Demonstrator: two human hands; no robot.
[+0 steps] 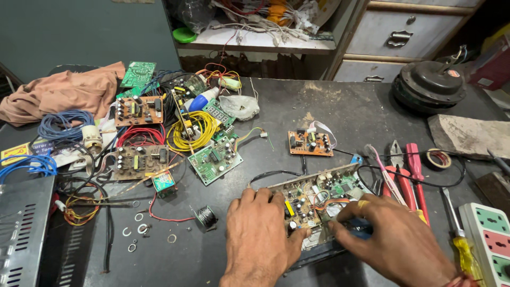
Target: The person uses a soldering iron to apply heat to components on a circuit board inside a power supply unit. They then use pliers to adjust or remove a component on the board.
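A long circuit board crowded with capacitors and coloured wires lies on the dark workbench in front of me. My left hand rests flat on its near left end, fingers spread over the edge, thumb by the components. My right hand reaches over the board's near right part, its fingers closed on a small blue-handled tool whose tip is hidden. A yellow ring sits on one finger of that hand.
A small orange board lies beyond. Pliers and red-handled tools, a tape roll and a power strip are at right. Left holds several boards, a yellow wire coil, a solder spool, washers, a cloth.
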